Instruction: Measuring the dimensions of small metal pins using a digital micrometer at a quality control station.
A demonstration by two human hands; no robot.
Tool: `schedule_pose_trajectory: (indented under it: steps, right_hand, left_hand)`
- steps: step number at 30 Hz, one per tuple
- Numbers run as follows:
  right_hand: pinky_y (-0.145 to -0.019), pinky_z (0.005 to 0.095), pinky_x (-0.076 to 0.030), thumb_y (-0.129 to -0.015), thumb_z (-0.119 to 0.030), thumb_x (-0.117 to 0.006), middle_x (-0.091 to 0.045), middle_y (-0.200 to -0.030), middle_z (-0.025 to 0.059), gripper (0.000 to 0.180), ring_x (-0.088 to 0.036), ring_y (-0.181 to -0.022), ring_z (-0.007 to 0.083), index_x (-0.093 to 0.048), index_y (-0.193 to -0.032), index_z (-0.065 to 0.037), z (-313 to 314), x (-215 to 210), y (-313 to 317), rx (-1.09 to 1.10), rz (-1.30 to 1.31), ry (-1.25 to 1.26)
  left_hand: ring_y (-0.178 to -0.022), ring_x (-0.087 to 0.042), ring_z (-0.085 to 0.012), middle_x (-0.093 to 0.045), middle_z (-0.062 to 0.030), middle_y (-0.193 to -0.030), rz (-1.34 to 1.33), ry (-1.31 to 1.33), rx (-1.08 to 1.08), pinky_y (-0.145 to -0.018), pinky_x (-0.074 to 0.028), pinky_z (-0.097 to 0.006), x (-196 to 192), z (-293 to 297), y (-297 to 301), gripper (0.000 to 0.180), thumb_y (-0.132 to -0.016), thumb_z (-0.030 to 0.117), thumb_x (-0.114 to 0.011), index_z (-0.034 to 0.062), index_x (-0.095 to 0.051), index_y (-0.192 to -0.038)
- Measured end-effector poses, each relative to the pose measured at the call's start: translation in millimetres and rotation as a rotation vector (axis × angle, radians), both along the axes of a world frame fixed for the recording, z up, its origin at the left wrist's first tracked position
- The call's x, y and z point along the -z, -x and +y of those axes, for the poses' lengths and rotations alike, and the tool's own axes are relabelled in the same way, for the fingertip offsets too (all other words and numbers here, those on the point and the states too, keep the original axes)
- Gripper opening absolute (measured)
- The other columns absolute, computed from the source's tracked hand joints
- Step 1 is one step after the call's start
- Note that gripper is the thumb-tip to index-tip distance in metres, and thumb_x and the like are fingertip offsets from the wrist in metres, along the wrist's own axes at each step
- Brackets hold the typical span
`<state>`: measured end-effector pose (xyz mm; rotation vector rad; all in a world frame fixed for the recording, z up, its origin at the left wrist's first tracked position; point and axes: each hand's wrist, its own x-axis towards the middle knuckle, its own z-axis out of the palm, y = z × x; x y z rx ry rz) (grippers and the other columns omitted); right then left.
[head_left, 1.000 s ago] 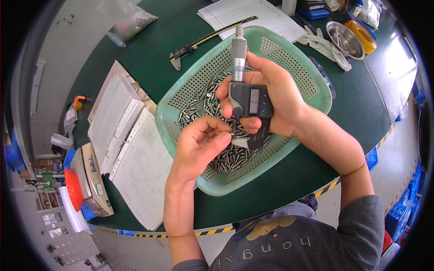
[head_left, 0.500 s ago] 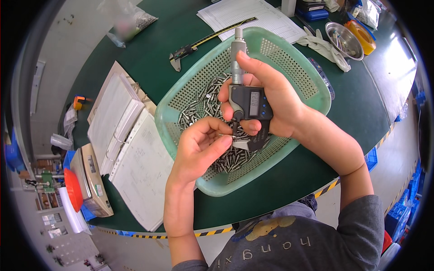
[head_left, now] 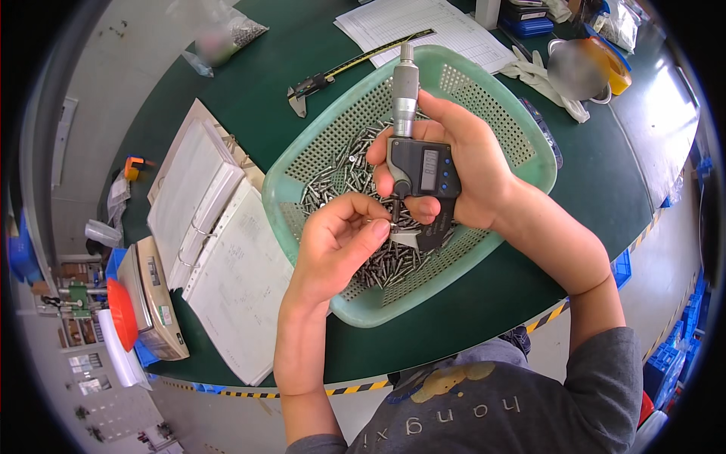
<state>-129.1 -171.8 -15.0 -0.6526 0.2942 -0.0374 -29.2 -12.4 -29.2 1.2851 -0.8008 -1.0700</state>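
My right hand is wrapped round a digital micrometer with a grey thimble, black frame and small display. The thimble points away from me and the jaws face my left hand. Thumb and forefinger of my left hand pinch a small metal pin at the gap between the jaws; most of the pin is hidden by the fingertips. Both hands are over a green perforated plastic basket, in which many loose metal pins lie heaped.
An open ring binder lies left of the basket, near a weighing scale. Beyond the basket are a caliper, paper sheets and a white glove. A bag of small parts is at the far left.
My right thumb has moved off the micrometer's thimble, lower and to the right. The display reading has changed. My left fingers still pinch the pin at the jaws.
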Motion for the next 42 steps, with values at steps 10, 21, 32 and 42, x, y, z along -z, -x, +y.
schedule_pose_trajectory:
  steps: [10, 21, 32, 42]
  right_hand:
    - [-0.034, 0.0208, -0.036, -0.086, -0.054, -0.034, -0.057, -0.065, 0.0132, 0.057, -0.045, -0.039, 0.0128, -0.054, -0.084, 0.0, 1.9, -5.4, -0.4, 0.008, 0.015, 0.074]
    - [-0.035, 0.0214, -0.035, -0.084, -0.057, -0.036, -0.057, -0.065, 0.0113, 0.057, -0.044, -0.039, 0.0122, -0.054, -0.082, -0.002, 2.6, -5.2, 0.4, 0.038, 0.022, 0.088]
    - [-0.042, 0.0261, -0.036, -0.089, -0.05, -0.024, -0.057, -0.072, 0.0107, 0.056, -0.041, -0.041, 0.0145, -0.051, -0.094, -0.001, -0.2, -2.8, -0.5, 0.351, 0.046, 0.051]
    - [-0.044, 0.0272, -0.037, -0.087, -0.05, -0.031, -0.057, -0.074, 0.0097, 0.055, -0.042, -0.041, 0.0137, -0.051, -0.097, -0.001, -2.8, -3.0, 1.3, 0.282, 0.067, 0.018]
  left_hand:
    - [-0.071, -0.046, -0.0042, -0.052, 0.0004, -0.08, 0.006, 0.004, 0.004, -0.064, -0.038, -0.018, 0.6, -0.4, -0.4, 0.011, -0.081, 0.005, -0.058, -0.0013, -0.054, -0.088]
    - [-0.076, -0.05, -0.0072, -0.055, -0.002, -0.082, 0.03, 0.019, -0.091, -0.069, -0.041, -0.021, -6.3, -3.3, 3.5, 0.011, -0.082, 0.006, -0.057, -0.0018, -0.053, -0.09]
    - [-0.075, -0.054, -0.0274, -0.054, -0.0093, -0.076, -1.358, -0.245, -0.251, -0.067, -0.042, -0.036, 2.9, -4.0, -4.5, 0.008, -0.068, 0.006, -0.064, 0.0019, -0.061, -0.075]
    - [-0.074, -0.053, -0.0278, -0.053, -0.0089, -0.074, -1.332, -0.282, -0.097, -0.066, -0.042, -0.038, 4.6, -12.0, 2.9, 0.015, -0.063, 0.011, -0.068, 0.0027, -0.06, -0.073]
